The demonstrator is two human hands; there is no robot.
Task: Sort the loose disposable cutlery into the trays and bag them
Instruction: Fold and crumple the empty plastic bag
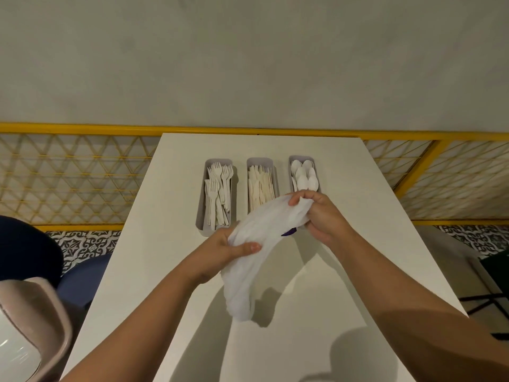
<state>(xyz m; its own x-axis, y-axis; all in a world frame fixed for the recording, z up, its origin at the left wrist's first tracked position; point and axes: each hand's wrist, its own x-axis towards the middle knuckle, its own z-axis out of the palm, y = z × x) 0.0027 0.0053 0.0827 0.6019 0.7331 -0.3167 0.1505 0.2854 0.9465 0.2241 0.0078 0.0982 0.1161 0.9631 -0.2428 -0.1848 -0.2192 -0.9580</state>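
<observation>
Three grey trays stand side by side at the far half of the white table (371, 216). The left tray (200, 213) holds white forks, the middle tray (259, 161) holds white knives, the right tray (316, 161) holds white spoons. A white plastic bag (248, 260) with a small purple mark hangs above the table in front of the trays. My left hand (223, 249) grips its middle, and my right hand (322, 213) pinches its upper end. The bag and my right hand hide the near ends of the middle and right trays.
A yellow lattice railing (82, 177) runs behind the table against a grey wall. A beige chair (35, 312) and a dark blue seat (27, 249) stand at the left. Patterned floor tiles and a dark object (493, 274) lie at the right.
</observation>
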